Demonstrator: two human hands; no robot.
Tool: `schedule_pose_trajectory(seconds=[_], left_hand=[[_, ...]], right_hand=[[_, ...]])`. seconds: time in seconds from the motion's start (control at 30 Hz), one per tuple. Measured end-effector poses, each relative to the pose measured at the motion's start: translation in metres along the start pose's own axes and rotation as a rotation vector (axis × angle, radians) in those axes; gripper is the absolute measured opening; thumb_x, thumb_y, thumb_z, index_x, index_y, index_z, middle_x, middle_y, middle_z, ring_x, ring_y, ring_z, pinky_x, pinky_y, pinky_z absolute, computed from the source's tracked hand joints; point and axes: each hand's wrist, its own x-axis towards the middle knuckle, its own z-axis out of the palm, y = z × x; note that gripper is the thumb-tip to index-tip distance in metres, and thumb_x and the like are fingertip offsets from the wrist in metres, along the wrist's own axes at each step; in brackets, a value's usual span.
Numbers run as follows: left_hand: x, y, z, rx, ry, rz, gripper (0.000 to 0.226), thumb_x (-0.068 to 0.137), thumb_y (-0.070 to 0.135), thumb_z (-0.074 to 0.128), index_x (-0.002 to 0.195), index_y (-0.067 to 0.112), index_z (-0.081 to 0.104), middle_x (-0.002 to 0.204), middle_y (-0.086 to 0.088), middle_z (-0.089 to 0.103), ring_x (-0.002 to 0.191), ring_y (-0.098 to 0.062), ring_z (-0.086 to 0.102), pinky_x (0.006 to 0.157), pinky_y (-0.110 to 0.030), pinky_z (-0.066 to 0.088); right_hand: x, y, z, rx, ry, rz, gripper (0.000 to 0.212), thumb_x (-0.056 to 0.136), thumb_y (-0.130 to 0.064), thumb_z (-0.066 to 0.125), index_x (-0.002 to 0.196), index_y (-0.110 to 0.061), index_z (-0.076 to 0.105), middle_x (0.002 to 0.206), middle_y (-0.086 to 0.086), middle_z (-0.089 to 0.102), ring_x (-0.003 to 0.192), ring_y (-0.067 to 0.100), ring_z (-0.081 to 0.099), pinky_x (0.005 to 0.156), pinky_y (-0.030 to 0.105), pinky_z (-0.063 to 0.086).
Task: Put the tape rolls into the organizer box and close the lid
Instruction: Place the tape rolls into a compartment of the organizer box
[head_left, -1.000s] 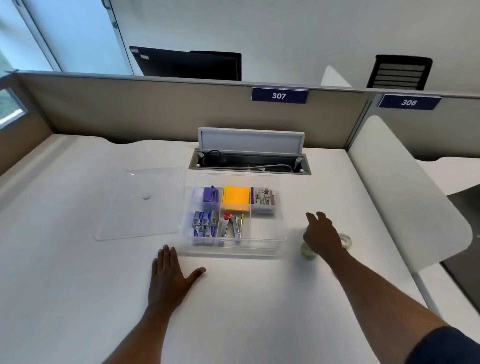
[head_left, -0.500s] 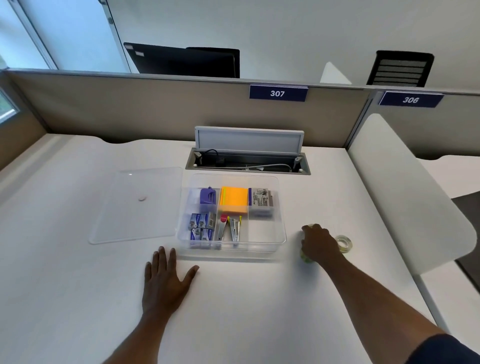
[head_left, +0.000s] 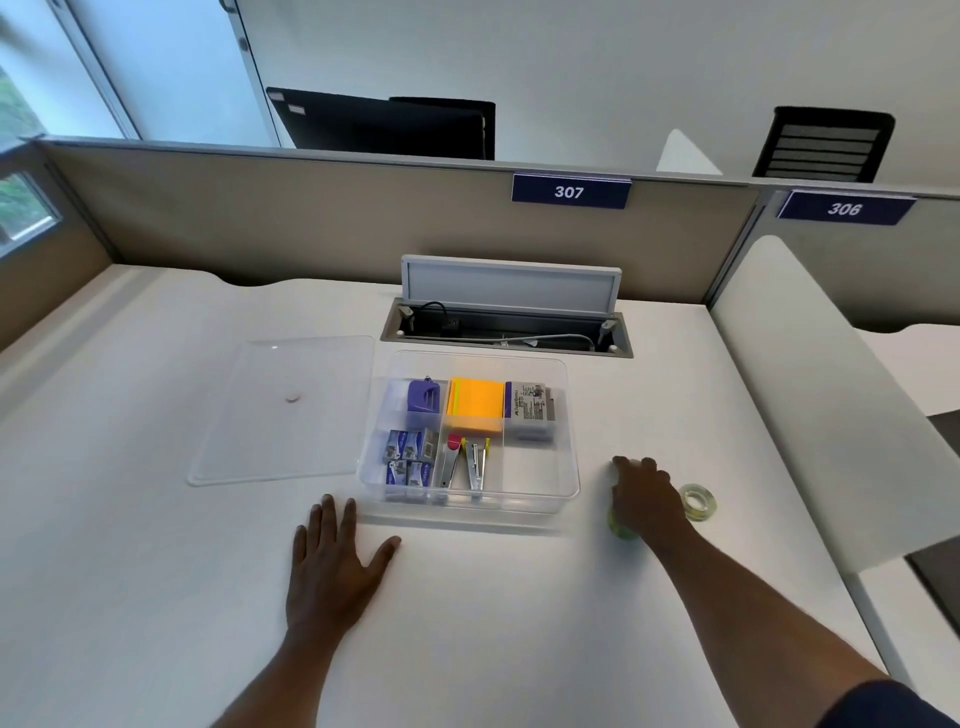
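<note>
A clear organizer box (head_left: 569, 467) stands open in the middle of the white desk, with stationery in most compartments; its front right compartment holds nothing. Its clear lid (head_left: 283, 410) lies flat to the left of the box. My right hand (head_left: 647, 499) rests over a greenish tape roll (head_left: 621, 531) to the right of the box, its fingers curled down on the roll, which is mostly hidden. A second clear tape roll (head_left: 698, 501) lies just right of that hand. My left hand (head_left: 332, 564) lies flat on the desk in front of the box, fingers spread.
A cable hatch (head_left: 506, 327) with its flap raised sits in the desk behind the box. Beige partition panels close off the back and left. A white divider (head_left: 821, 395) runs along the desk's right side.
My right hand has come down from above the desk onto the greenish tape roll and its fingers have closed over it. My left hand has stayed flat on the desk.
</note>
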Motion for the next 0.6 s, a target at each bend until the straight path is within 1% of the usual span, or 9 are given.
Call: schedule_pose_trajectory(seconds=[0.03, 0.07, 0.13, 0.2, 0.27, 0.3, 0.4, 0.5, 0.6], left_hand=[[0.0, 0.0, 0.0, -0.004, 0.001, -0.002, 0.098, 0.076, 0.082, 0.01, 0.152, 0.02, 0.015, 0.162, -0.01, 0.008, 0.15, -0.023, 0.005, 0.122, -0.041, 0.007], [0.0, -0.001, 0.001, -0.007, 0.002, -0.004, 0.098, 0.076, 0.082, 0.01, 0.152, 0.02, 0.015, 0.162, -0.009, 0.008, 0.15, -0.022, 0.004, 0.122, -0.041, 0.007], [0.001, -0.002, 0.001, -0.012, 0.003, -0.007, 0.098, 0.076, 0.082, 0.01, 0.152, 0.02, 0.016, 0.162, -0.009, 0.008, 0.15, -0.022, 0.004, 0.122, -0.041, 0.007], [0.002, -0.002, 0.001, -0.016, 0.002, -0.009, 0.098, 0.076, 0.083, 0.01, 0.152, 0.021, 0.016, 0.162, -0.009, 0.008, 0.15, -0.022, 0.004, 0.122, -0.04, 0.006], [0.002, -0.001, 0.002, -0.014, 0.004, -0.01, 0.098, 0.076, 0.082, 0.01, 0.152, 0.021, 0.016, 0.162, -0.009, 0.008, 0.15, -0.022, 0.004, 0.122, -0.04, 0.006], [0.002, -0.001, 0.002, -0.01, 0.005, -0.01, 0.098, 0.076, 0.082, 0.01, 0.152, 0.021, 0.016, 0.162, -0.009, 0.009, 0.15, -0.022, 0.004, 0.122, -0.04, 0.006], [0.002, -0.002, 0.002, -0.004, 0.011, -0.012, 0.097, 0.076, 0.081, 0.009, 0.152, 0.021, 0.017, 0.162, -0.009, 0.01, 0.15, -0.022, 0.006, 0.122, -0.04, 0.008], [0.003, -0.002, 0.003, -0.01, 0.013, -0.015, 0.098, 0.076, 0.082, 0.01, 0.151, 0.021, 0.019, 0.162, -0.009, 0.012, 0.15, -0.023, 0.007, 0.122, -0.041, 0.009], [0.003, -0.002, 0.004, -0.006, 0.014, -0.022, 0.098, 0.076, 0.083, 0.008, 0.151, 0.021, 0.02, 0.162, -0.008, 0.013, 0.15, -0.023, 0.008, 0.122, -0.04, 0.009]], right_hand=[[0.001, 0.0, 0.0, 0.011, 0.003, -0.016, 0.045, 0.087, -0.017, 0.05, 0.131, -0.022, 0.044, 0.121, 0.012, 0.046, 0.108, 0.033, 0.053, 0.088, 0.039, 0.05], [0.001, -0.002, -0.001, 0.033, 0.042, -0.036, 0.044, 0.086, -0.015, 0.05, 0.13, -0.022, 0.047, 0.119, 0.012, 0.048, 0.107, 0.033, 0.054, 0.086, 0.039, 0.051], [0.002, -0.008, -0.006, 0.125, 0.213, -0.084, 0.039, 0.088, -0.011, 0.049, 0.126, -0.019, 0.055, 0.119, 0.014, 0.052, 0.104, 0.036, 0.056, 0.08, 0.041, 0.054], [0.005, -0.019, -0.016, 0.231, 0.373, -0.143, 0.038, 0.085, -0.007, 0.056, 0.122, -0.014, 0.061, 0.119, 0.02, 0.056, 0.101, 0.041, 0.058, 0.075, 0.045, 0.055], [0.011, -0.032, -0.03, 0.277, 0.477, -0.234, 0.041, 0.079, -0.003, 0.063, 0.12, -0.01, 0.062, 0.119, 0.023, 0.058, 0.099, 0.044, 0.059, 0.075, 0.045, 0.056], [0.013, -0.04, -0.038, 0.274, 0.493, -0.283, 0.043, 0.077, -0.002, 0.064, 0.12, -0.009, 0.062, 0.119, 0.024, 0.058, 0.098, 0.044, 0.059, 0.077, 0.045, 0.056], [0.016, -0.063, -0.051, 0.214, 0.438, -0.442, 0.045, 0.077, -0.006, 0.061, 0.122, -0.012, 0.06, 0.119, 0.02, 0.057, 0.097, 0.039, 0.059, 0.076, 0.042, 0.058], [0.014, -0.076, -0.044, 0.155, 0.256, -0.55, 0.043, 0.082, -0.013, 0.057, 0.125, -0.018, 0.056, 0.124, 0.014, 0.054, 0.103, 0.034, 0.057, 0.08, 0.041, 0.057], [0.013, -0.083, -0.031, 0.06, 0.084, -0.568, 0.039, 0.089, -0.016, 0.052, 0.127, -0.021, 0.053, 0.125, 0.012, 0.052, 0.107, 0.033, 0.058, 0.087, 0.043, 0.055]])
